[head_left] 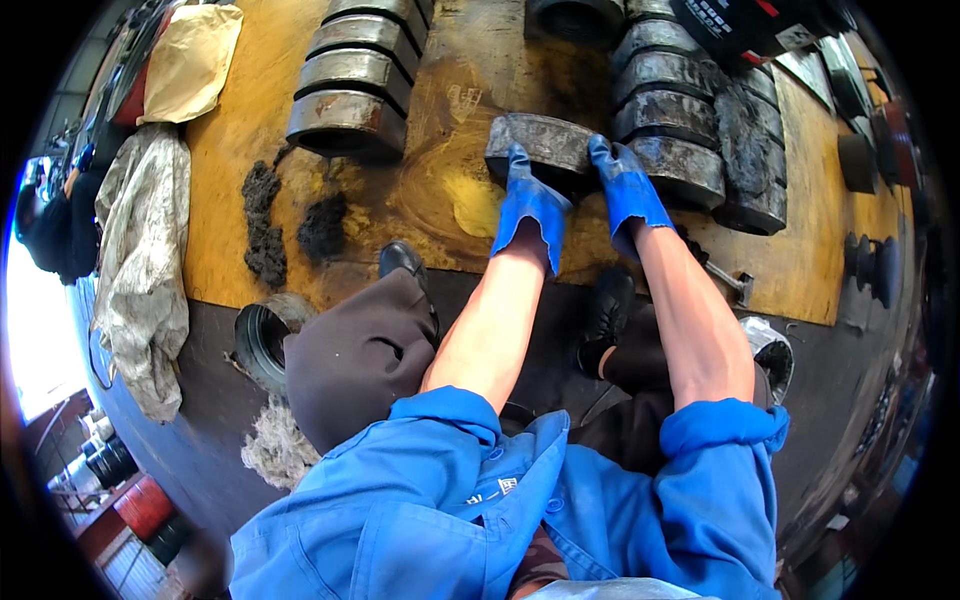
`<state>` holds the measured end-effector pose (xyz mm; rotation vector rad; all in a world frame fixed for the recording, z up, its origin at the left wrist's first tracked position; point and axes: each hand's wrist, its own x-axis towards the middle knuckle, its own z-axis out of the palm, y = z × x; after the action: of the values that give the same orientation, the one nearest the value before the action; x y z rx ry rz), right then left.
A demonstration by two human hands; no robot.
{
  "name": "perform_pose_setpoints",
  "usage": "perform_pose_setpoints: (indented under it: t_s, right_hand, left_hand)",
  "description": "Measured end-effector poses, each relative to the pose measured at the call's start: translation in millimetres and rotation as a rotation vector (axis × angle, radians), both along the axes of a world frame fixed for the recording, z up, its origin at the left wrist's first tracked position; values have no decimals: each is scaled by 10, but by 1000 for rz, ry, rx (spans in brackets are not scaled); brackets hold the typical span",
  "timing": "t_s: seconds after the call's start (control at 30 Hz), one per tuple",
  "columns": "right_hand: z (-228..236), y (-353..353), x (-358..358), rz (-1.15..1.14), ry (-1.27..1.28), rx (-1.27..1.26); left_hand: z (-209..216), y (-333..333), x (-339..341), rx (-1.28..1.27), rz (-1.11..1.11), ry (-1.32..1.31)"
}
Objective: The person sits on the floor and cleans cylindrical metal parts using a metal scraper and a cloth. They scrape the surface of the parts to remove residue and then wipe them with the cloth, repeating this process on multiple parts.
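Observation:
A thick, worn metal ring (548, 136) with a grey, scuffed side is held at its two ends, over the stained yellow board (450, 262). My left hand (528, 208), in a blue rubber glove, grips its near left part with the thumb on top. At its right end, my right hand (626, 188) in a matching glove closes on the edge. The fingers on the far and lower side are hidden. Right beside it runs a row of similar blackened metal rings (672, 168). Another row of rings (345, 118) lies to the left.
Dark fibrous clumps (264, 225) lie left on the board. An open can (262, 345) and grey fluffy waste (279, 442) are by my left knee. A hammer-like tool (738, 286) lies near my right forearm. A black bucket (765, 28) stands far right; a dirty sack (150, 235) hangs left.

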<state>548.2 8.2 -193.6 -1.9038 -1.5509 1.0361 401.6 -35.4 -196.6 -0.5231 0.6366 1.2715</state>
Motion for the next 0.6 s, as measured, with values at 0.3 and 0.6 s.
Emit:
perform_pose_setpoints:
  t_s: [0.3, 0.6]
  right_hand:
    - [-56, 71, -530, 113, -82, -99]
    - [1629, 139, 199, 340, -189, 48]
  left_hand:
    - [-725, -289, -563, 566, 138, -1230]
    - [-121, -227, -587, -43, -102, 207]
